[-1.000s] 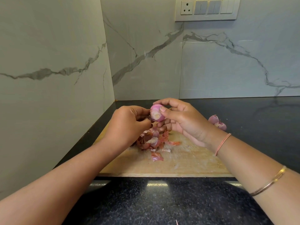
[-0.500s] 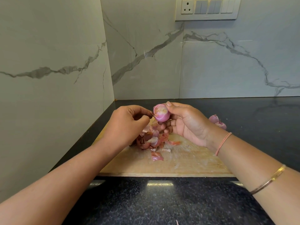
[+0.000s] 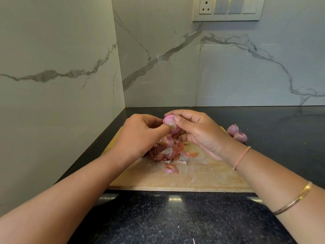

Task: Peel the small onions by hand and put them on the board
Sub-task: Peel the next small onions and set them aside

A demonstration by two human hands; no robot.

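A small pink onion (image 3: 169, 121) is held above the wooden board (image 3: 197, 175), pinched between the fingers of my right hand (image 3: 198, 132). My left hand (image 3: 140, 136) touches its near end with the thumb pressed on the cut face. Under both hands lies a heap of reddish peels (image 3: 168, 149), with one loose peel (image 3: 171, 169) nearer to me. Two more small onions (image 3: 236, 132) rest on the black counter just beyond the board's right far corner.
The board lies on a black stone counter (image 3: 175, 219) in a corner. Marble walls stand at the left (image 3: 52, 103) and at the back. A switch plate with a socket (image 3: 226, 8) is high on the back wall.
My right hand has turned the onion and lowered it slightly. My left thumb has come up against the onion's near end, where before it was a little apart.
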